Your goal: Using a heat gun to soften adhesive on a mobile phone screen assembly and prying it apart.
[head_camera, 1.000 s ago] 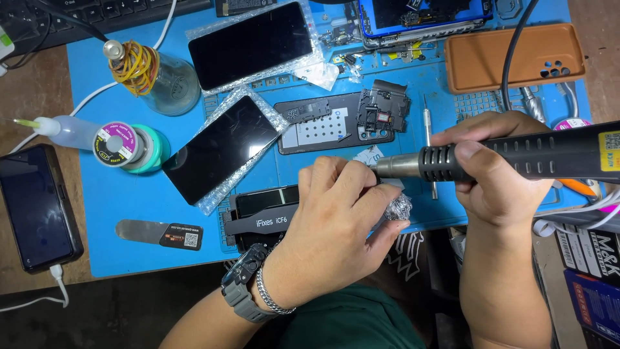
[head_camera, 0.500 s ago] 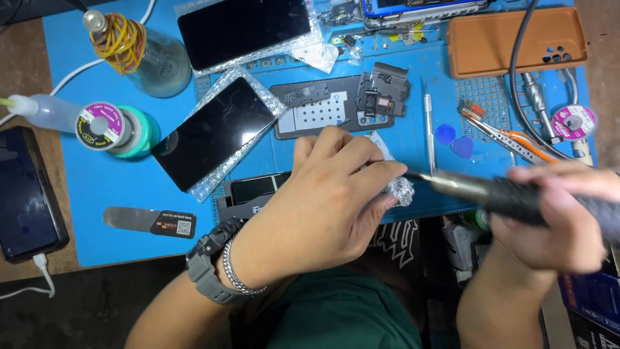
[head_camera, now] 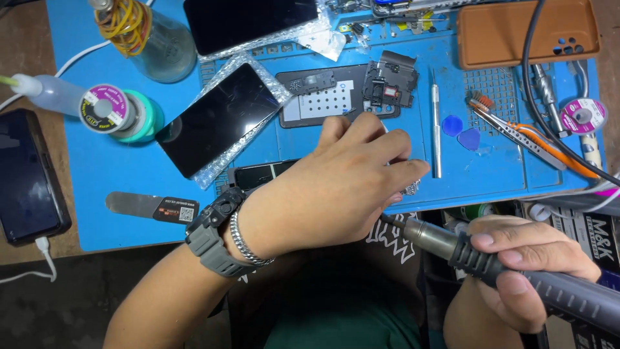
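Note:
My left hand [head_camera: 336, 187], with a grey watch and a metal bracelet on its wrist, rests palm down on the front edge of the blue work mat [head_camera: 116, 168]. Its fingers curl over a small foil-wrapped part [head_camera: 411, 189] that peeks out beneath the fingertips. A dark phone [head_camera: 258, 174] lies partly hidden under the wrist. My right hand [head_camera: 523, 265] grips a dark heat tool handle [head_camera: 568, 297] below the mat's edge. The tool's metal nozzle [head_camera: 420, 232] points up-left toward my left hand, a short way from it.
On the mat lie a bubble-wrapped screen [head_camera: 219, 119], an opened phone back [head_camera: 316, 97], a thin knife [head_camera: 436, 129], blue picks [head_camera: 468, 137], tweezers [head_camera: 516, 132] and a brown case [head_camera: 516, 32]. Solder spool [head_camera: 103, 110], bottles [head_camera: 148, 35] and a charging phone [head_camera: 26, 174] sit left.
My right hand has drawn the heat tool away from the foil-wrapped part, down and off the mat's front edge. My left hand has stayed over the part.

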